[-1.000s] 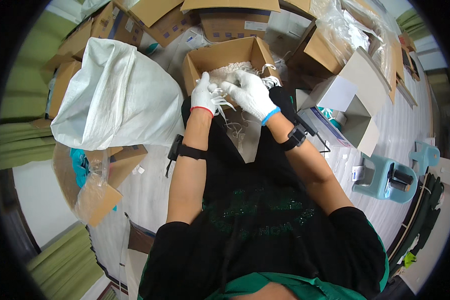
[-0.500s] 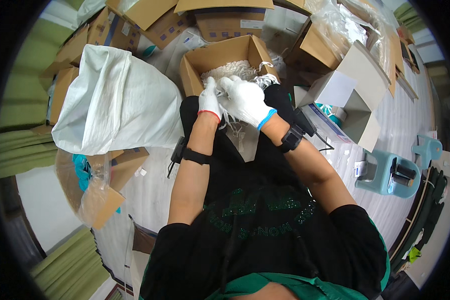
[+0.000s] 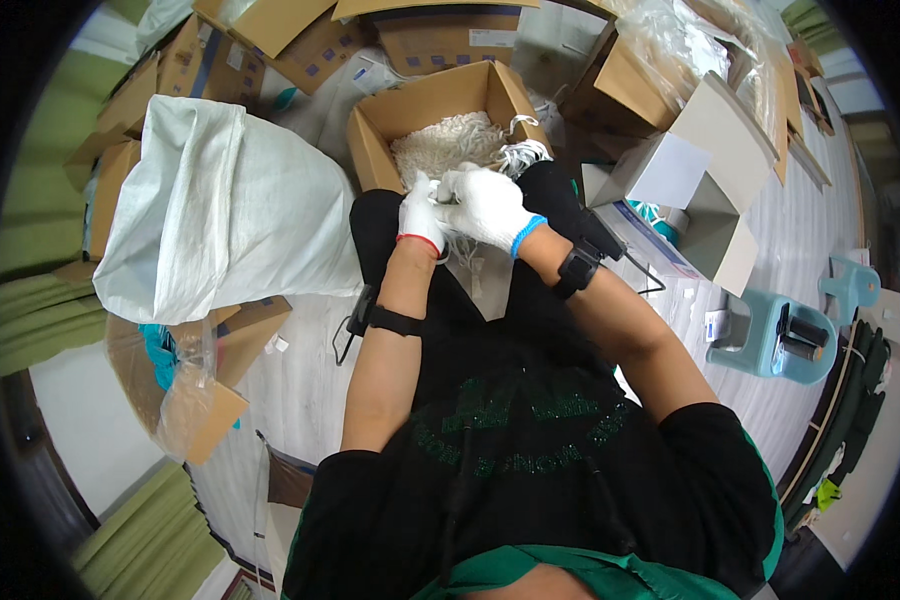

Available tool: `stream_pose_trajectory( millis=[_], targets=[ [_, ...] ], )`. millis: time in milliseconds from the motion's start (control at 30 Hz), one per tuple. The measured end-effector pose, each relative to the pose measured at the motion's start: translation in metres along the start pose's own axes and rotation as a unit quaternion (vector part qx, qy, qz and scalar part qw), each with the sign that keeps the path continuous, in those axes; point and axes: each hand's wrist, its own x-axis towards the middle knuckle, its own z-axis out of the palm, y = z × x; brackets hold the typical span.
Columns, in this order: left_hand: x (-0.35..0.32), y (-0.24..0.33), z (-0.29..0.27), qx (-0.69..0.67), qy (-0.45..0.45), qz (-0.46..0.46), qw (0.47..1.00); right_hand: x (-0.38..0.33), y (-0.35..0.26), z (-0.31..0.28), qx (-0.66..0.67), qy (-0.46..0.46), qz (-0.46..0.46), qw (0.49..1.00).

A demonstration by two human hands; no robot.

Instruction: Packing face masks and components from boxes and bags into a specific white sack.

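My left hand (image 3: 422, 214), in a white knit glove with a red cuff, is closed close against my right hand (image 3: 490, 208), whose white glove has a blue cuff. Both have their fingers pinched on thin white cords (image 3: 460, 246), whose loose ends dangle below the gloves between my knees. What lies inside the fingers is partly hidden. Just beyond the hands stands an open cardboard box (image 3: 370, 150) holding a heap of white cords (image 3: 445, 140). A looser bundle of white cords (image 3: 522, 156) hangs by its right corner.
On the left a big white woven sack (image 3: 240, 220) leans beside my leg. An open white-and-grey carton (image 3: 725, 225) with teal items sits at the right, near a light blue stool (image 3: 770, 335). More cardboard boxes (image 3: 445, 40) line the far side.
My hands have drawn slightly nearer to me and away from the box, still together on the cords. The whole view has shifted a little.
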Motion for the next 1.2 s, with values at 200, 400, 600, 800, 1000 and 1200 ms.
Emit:
stream_pose_trajectory(
  millis=[200, 400, 600, 800, 1000, 1200],
  targets=[
    [-0.011, 0.009, 0.010, 0.595, 0.101, 0.223, 0.765, -0.002, 0.010, -0.002, -0.090, -0.023, 0.016, 0.996],
    [-0.023, 0.013, 0.018, 0.643, 0.006, 0.196, 0.740, -0.005, 0.028, -0.008, -0.125, 0.045, -0.041, 0.990],
    [-0.026, 0.008, 0.015, 0.352, -0.090, 0.067, 0.929, -0.013, 0.035, -0.004, -0.019, -0.017, 0.007, 1.000],
    [-0.034, 0.006, 0.046, 0.230, 0.049, 0.047, 0.971, -0.020, 0.025, 0.005, 0.291, -0.053, 0.219, 0.930],
    [0.030, -0.003, -0.006, -0.181, 0.078, -0.174, 0.965, -0.022, 0.018, 0.017, 0.418, -0.041, 0.257, 0.870],
    [0.089, 0.012, -0.066, 0.173, 0.125, 0.043, 0.976, -0.043, -0.013, 0.004, 0.351, -0.025, 0.276, 0.894]
  ],
)
